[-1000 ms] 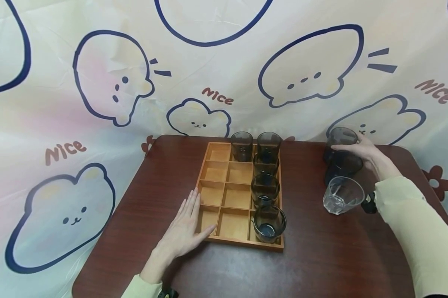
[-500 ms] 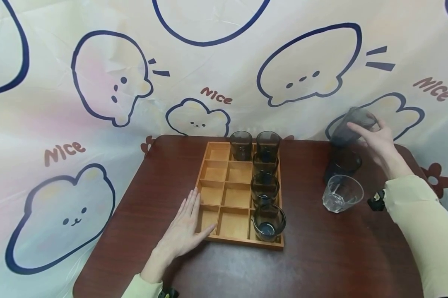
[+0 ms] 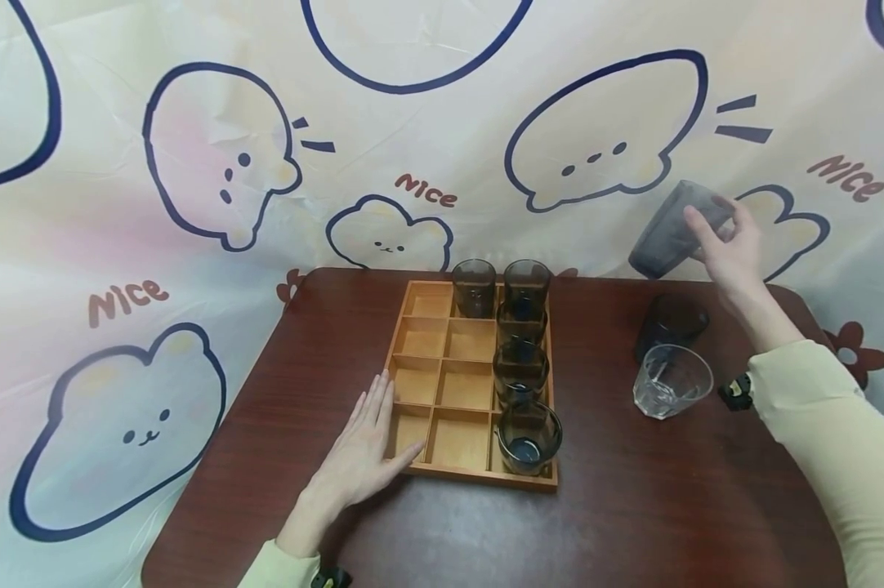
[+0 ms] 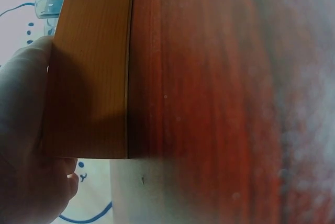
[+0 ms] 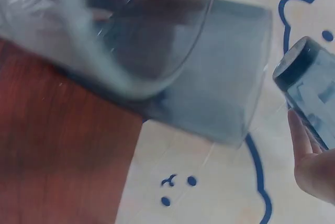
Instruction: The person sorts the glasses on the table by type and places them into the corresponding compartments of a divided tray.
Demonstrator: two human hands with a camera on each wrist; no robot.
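Observation:
My right hand grips a dark smoked glass near its rim, raised above the table's far right and tilted with its base down to the left. The same smoked glass shows in the right wrist view. My left hand lies with straight fingers along the left edge of a wooden divided tray; in the left wrist view that hand touches the tray's side wall. Smoked glasses fill the tray's right column, and one more smoked glass stands in the back middle compartment.
On the right of the brown table stand another dark glass and, in front of it, a clear glass. A printed cloth hangs right behind the table.
My right hand has lifted the smoked glass off the table and tilted it, then moved it up and slightly left. The left hand and tray stay put.

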